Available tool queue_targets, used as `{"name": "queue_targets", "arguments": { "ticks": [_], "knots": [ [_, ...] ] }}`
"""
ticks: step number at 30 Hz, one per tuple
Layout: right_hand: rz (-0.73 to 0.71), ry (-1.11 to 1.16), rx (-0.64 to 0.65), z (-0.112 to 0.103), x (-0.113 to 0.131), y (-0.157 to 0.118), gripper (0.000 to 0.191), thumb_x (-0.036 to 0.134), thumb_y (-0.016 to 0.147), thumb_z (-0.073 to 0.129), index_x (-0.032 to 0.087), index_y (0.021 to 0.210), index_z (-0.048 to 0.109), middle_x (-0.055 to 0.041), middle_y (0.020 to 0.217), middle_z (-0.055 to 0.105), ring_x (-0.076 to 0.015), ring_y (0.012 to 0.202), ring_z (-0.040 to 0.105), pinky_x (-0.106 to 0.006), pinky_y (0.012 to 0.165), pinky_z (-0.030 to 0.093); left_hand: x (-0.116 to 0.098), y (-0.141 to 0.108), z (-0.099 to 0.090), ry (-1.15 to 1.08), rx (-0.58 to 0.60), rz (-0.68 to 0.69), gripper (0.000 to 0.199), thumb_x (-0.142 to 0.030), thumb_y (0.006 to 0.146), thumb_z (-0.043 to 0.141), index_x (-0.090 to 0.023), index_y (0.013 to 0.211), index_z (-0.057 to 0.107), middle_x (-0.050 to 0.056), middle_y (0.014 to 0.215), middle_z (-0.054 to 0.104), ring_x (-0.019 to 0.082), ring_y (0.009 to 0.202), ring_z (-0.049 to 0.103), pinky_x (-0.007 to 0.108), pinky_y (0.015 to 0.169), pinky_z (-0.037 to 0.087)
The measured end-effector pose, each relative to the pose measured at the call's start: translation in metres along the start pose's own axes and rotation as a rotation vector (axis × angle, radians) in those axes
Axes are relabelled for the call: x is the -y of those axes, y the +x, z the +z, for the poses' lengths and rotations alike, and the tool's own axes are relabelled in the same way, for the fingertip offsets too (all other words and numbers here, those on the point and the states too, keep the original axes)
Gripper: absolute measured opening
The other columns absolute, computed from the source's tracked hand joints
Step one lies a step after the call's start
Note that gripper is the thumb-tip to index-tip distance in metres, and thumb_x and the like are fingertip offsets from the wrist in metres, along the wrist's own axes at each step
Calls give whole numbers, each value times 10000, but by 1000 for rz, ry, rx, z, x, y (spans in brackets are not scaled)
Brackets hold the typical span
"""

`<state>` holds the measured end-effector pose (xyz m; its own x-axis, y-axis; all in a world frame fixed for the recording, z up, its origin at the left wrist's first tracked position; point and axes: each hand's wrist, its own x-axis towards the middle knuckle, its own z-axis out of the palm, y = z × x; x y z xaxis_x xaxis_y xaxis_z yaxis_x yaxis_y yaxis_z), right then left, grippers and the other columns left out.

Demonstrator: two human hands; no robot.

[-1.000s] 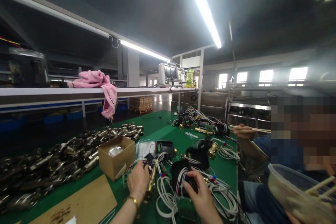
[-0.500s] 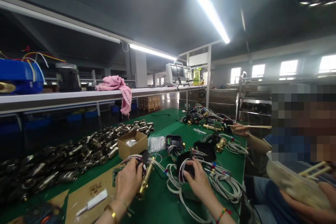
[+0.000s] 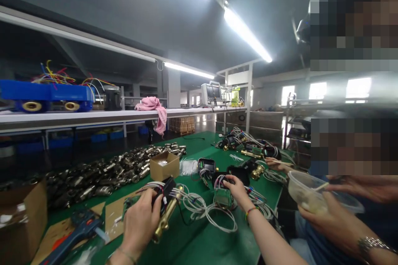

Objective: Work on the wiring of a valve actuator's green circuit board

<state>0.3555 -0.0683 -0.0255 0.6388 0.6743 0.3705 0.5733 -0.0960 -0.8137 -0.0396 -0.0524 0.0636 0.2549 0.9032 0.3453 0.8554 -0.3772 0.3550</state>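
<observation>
While a co-worker's hand (image 3: 323, 221) steadies a clear plastic bowl (image 3: 323, 198) at the right edge, the left hand (image 3: 141, 221) has its grip clenched around a black module (image 3: 164, 188) joined to a brass fitting (image 3: 164, 219) above the green tabletop (image 3: 199, 244). The right hand (image 3: 236, 188) rests farther out, fingers closed on a black housing (image 3: 219, 180) among white cables (image 3: 214, 215). Beyond lie a cardboard box (image 3: 164, 165) and heaped metal fittings (image 3: 102, 174).

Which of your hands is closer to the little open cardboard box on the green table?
Left. The left hand grips a brass fitting just in front of the small cardboard box. The right hand rests on a black housing farther to the box's right.
</observation>
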Motion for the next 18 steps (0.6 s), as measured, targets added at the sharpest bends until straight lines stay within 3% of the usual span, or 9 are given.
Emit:
{"name": "queue_targets", "arguments": {
  "ticks": [4,9,14,18],
  "knots": [
    [19,-24,-68,6,5,-3,241,349,978,657,145,1107,652,-70,1103,666,-211,960,664,-408,848,581,20,-15,-31,-23,-45,-47,207,-401,970,419,-268,956,578,10,936,723,234,787,698,306,672,422],
    [-64,-99,-65,32,16,-28,260,365,1026,561,147,1133,656,-79,1206,631,-263,1134,613,-468,965,529,63,-48,-73,-129,-146,-52,324,-578,865,442,-310,934,613,-44,810,730,184,557,637,292,594,428],
    [-70,-84,-51,44,26,-40,307,363,959,670,160,1185,628,-102,1290,591,-284,1186,572,-522,1013,484,92,-103,-101,-184,-336,173,345,-611,929,513,-291,890,636,-85,700,695,118,406,550,232,450,413],
    [-76,-34,-70,40,36,-48,385,397,949,664,165,1248,594,-115,1340,556,-318,1270,506,-576,1085,394,105,-145,-104,-131,-369,294,275,-522,993,516,-281,905,614,-91,745,688,87,555,653,148,496,456]
  ]
}}
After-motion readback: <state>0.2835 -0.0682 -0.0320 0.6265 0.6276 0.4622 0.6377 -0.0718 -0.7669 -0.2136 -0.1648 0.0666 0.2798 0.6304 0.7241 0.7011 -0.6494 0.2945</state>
